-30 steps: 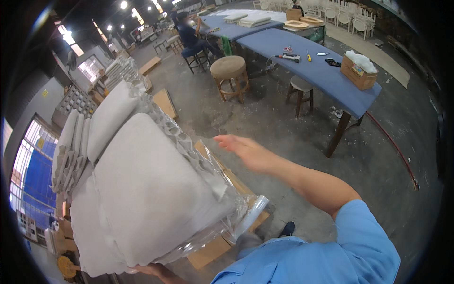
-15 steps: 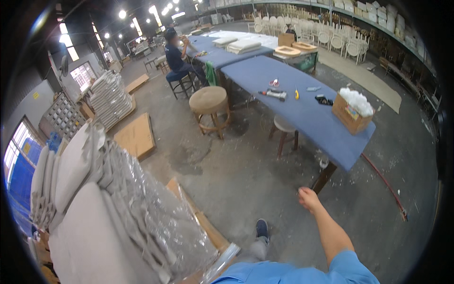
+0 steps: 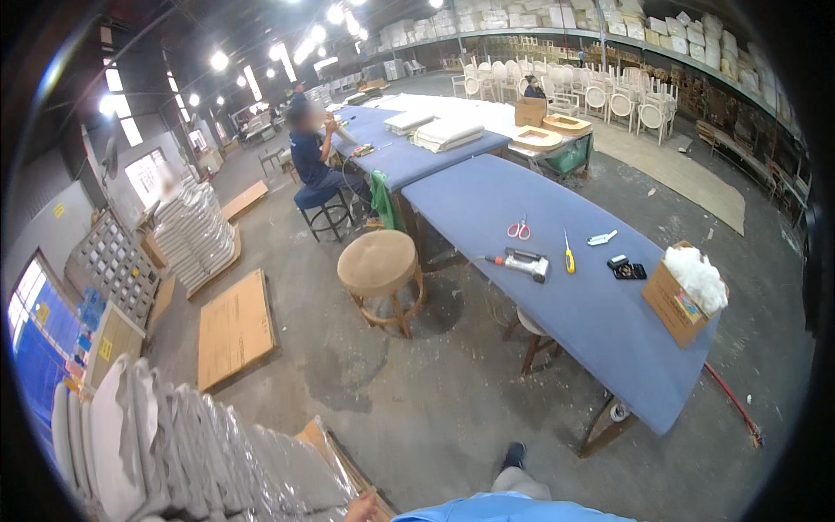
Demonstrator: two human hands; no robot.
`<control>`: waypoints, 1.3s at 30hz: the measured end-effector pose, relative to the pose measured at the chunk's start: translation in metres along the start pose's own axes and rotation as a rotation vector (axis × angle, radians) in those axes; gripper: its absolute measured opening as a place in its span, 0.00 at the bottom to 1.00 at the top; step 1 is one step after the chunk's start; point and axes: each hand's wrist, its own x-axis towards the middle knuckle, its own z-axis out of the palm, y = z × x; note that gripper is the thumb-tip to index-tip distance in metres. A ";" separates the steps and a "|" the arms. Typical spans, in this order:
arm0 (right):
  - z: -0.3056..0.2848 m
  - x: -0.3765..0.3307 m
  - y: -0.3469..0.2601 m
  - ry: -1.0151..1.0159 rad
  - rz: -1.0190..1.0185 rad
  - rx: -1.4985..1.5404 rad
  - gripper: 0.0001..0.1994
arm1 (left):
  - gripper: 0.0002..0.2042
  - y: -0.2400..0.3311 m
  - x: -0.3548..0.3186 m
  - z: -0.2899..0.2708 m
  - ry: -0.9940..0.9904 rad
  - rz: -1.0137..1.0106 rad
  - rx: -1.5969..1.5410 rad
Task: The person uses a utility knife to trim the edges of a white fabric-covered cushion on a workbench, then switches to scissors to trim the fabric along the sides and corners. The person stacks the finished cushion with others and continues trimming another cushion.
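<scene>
Head view: stack of grey padded pieces (image 3: 200,452) in clear plastic at lower left, on the floor side, well apart from the table's left edge; a cardboard strip (image 3: 315,435) shows along the stack's right side. Left hand (image 3: 361,508) at the lower border, just beside the wrapped stack, mostly cut off; cannot tell whether its grip is spread or pinching the plastic. Right hand out of view, its grip not determinable. Blue-topped table (image 3: 609,339): open carton with white stuffing (image 3: 683,300) at the near right corner; black case (image 3: 628,271) just beside it; pale small tool (image 3: 601,237) near the right edge; yellow-handled screwdriver (image 3: 570,254) mid-width; power tool (image 3: 522,264) near the left edge; red-handled scissors (image 3: 519,230) farther up. Brown round stool (image 3: 377,261) near the far left corner. Seated co-worker (image 3: 309,157) beyond it.
</scene>
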 end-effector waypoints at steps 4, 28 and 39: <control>-0.021 0.061 -0.127 -0.040 -0.199 0.110 0.13 | 0.20 0.119 0.065 0.000 0.177 0.154 -0.154; -0.143 0.294 -0.807 0.643 -0.609 0.428 0.12 | 0.12 0.552 0.371 -0.117 0.017 -0.100 -0.043; -0.247 0.353 -0.901 1.078 -0.461 0.267 0.14 | 0.22 0.847 0.521 -0.063 0.023 0.189 -0.217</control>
